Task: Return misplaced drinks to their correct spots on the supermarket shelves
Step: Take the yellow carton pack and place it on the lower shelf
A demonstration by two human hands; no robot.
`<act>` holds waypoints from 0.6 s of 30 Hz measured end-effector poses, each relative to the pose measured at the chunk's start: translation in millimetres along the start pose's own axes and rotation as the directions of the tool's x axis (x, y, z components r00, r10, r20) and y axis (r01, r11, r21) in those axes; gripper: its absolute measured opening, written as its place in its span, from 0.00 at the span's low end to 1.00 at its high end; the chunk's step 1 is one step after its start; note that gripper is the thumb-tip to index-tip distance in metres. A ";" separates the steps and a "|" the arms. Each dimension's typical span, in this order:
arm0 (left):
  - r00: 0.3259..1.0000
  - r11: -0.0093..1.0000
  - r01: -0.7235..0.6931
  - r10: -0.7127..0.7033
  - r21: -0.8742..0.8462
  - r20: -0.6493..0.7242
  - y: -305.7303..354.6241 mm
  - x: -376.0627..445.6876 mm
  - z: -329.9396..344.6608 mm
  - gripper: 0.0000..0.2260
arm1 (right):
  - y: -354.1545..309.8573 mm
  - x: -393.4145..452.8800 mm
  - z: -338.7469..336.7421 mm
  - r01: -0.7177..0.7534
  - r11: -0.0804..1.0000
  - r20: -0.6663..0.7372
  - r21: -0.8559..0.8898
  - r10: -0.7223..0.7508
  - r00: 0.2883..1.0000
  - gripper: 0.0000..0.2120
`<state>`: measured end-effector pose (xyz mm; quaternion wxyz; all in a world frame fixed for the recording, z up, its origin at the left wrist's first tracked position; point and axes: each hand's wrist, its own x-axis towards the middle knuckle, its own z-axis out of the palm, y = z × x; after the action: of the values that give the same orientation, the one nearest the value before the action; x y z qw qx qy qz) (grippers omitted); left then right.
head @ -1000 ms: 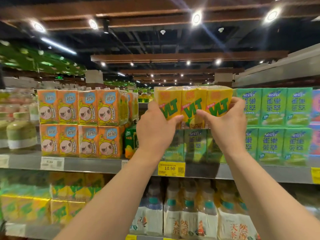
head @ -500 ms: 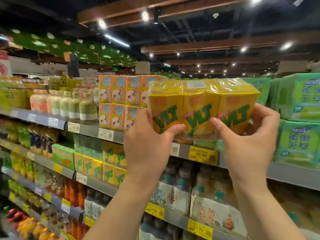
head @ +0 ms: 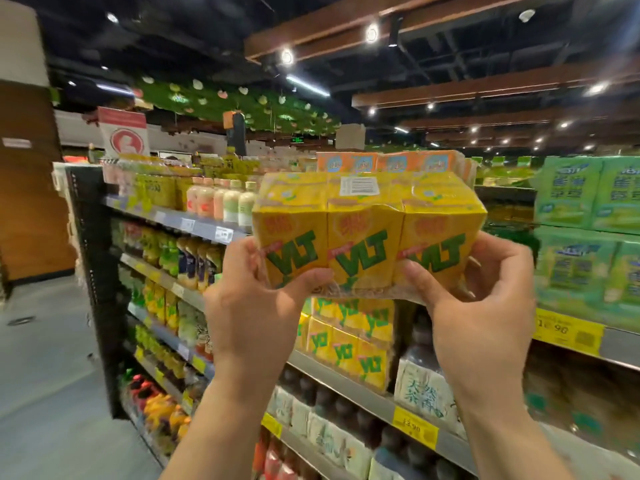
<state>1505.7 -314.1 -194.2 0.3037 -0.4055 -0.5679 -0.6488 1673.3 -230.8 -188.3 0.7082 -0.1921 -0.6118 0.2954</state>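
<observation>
I hold a shrink-wrapped yellow VLT carton pack [head: 367,230] in front of me at chest height, clear of the shelves. My left hand [head: 256,306] grips its lower left corner, thumb on the front. My right hand [head: 485,306] grips its lower right corner the same way. Just below the pack, on the second shelf, stand matching yellow VLT packs [head: 349,341]. Green Nestea packs [head: 588,237] fill the top shelf to the right, where the pack stood a second ago.
Orange cartoon carton packs [head: 388,162] stand behind the held pack. Pastel bottles [head: 221,202] sit on the top shelf at left. Bottled tea [head: 422,386] fills the shelf below right. The shelf unit's black end post [head: 93,271] borders an open grey aisle floor [head: 45,375].
Both hands pulled the VLT pack off the top shelf, away from the green Nestea packs, and carried it left and toward me. My view swung left along the aisle.
</observation>
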 end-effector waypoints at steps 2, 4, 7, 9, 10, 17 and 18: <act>1.000 1.000 -0.009 0.009 0.008 -0.009 -28.1 12.3 -20.7 0.31 | -1.7 -12.4 31.1 -0.024 1.000 0.022 0.006 0.024 0.999 0.24; 0.999 0.999 -0.032 0.032 0.023 -0.003 -57.4 24.7 -40.3 0.31 | -2.5 -25.0 62.4 -0.047 0.999 0.043 0.017 0.046 0.998 0.23; 0.998 0.996 -0.054 0.052 0.068 0.020 -98.3 43.5 -70.0 0.30 | -2.1 -45.0 108.8 -0.052 0.999 0.034 -0.013 0.052 0.998 0.22; 0.998 0.994 -0.052 0.048 0.092 0.042 -124.0 55.0 -89.4 0.31 | 0.3 -60.6 139.0 -0.059 0.998 0.017 -0.018 0.059 0.998 0.22; 0.997 0.993 -0.057 0.051 0.107 0.053 -137.4 60.2 -98.3 0.31 | 2.6 -69.0 153.8 -0.071 0.997 0.012 -0.017 0.072 0.997 0.21; 0.978 0.995 0.029 -0.048 0.096 0.201 -230.7 86.2 -140.4 0.24 | 29.9 -115.5 244.6 -0.164 0.983 0.027 -0.083 0.166 0.986 0.19; 0.969 0.992 0.088 -0.107 0.091 0.224 -243.6 87.9 -141.3 0.23 | 35.2 -118.3 255.6 -0.174 0.979 0.031 -0.109 0.179 0.983 0.19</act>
<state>1229.1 -405.7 -240.8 0.2201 -0.4363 -0.6438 -0.5888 1407.3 -304.5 -254.3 0.6555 -0.2767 -0.6213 0.3282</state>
